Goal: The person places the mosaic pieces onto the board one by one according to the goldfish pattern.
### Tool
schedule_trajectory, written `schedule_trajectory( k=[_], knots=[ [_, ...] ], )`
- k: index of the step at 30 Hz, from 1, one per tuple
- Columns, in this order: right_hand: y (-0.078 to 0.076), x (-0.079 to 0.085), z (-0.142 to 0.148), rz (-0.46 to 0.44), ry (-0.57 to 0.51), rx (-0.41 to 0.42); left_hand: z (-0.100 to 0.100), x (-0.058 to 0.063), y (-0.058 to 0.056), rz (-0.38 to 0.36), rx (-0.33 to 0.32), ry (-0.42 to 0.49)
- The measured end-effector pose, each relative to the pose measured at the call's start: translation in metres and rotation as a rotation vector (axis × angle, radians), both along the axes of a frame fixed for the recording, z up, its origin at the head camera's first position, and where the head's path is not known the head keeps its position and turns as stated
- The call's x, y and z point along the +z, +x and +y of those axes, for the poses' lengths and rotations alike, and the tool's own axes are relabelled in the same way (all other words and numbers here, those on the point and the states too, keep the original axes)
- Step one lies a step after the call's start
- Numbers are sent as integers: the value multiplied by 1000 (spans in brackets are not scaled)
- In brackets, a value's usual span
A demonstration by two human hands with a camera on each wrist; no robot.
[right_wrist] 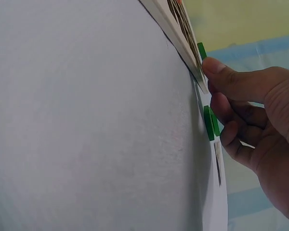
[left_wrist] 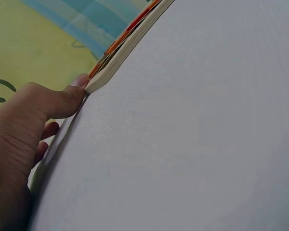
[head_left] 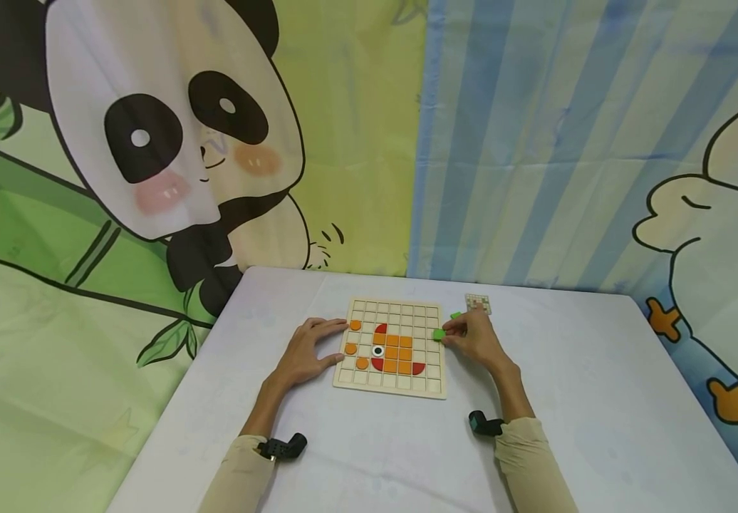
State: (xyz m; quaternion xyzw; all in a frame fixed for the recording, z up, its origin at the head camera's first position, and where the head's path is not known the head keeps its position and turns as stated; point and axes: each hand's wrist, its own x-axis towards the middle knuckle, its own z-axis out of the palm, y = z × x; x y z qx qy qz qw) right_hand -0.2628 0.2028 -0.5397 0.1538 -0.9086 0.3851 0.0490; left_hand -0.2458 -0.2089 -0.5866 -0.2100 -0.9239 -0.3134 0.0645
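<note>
A pale wooden grid board (head_left: 385, 387) lies on the table, with orange and red pieces and a round eye tile (head_left: 378, 351) in its squares. Three orange discs (head_left: 355, 325) sit along its left part. My left hand (head_left: 305, 354) rests at the board's left edge, thumb and fingers spread apart; the left wrist view shows the thumb (left_wrist: 67, 98) touching the board's corner. At the right edge, my right hand (head_left: 474, 336) pinches a green tile (head_left: 439, 335) between thumb and fingers, over the board's border. In the right wrist view that tile (right_wrist: 202, 50) shows just past the thumb tip.
Beyond the right hand's fingers lies another green piece (head_left: 456, 315); the right wrist view shows green pieces (right_wrist: 209, 123) on the table below the hand. A small patterned card (head_left: 478, 300) lies at the back right. Printed cloth (head_left: 356, 142) hangs behind the white table (head_left: 600, 399).
</note>
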Motion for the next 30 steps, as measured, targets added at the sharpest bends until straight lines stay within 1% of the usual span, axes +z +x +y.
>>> schedule_trajectory(
  k=[4,8,17,25,30],
  knots=[
    [-1,1,-2,-1,-8,4,0,0,0,4,3,3],
    [-3,0,-4,17,-22,22,1,0,0,8,8,5],
    [-9,-7,-5,53,-22,46,0,0,2,2,7,6],
    [-8,-5,-6,36,-41,65,0,1,2,-7,10,14],
    [-9,-5,-8,25,-30,87,0,1,1,-4,7,6]
  ],
)
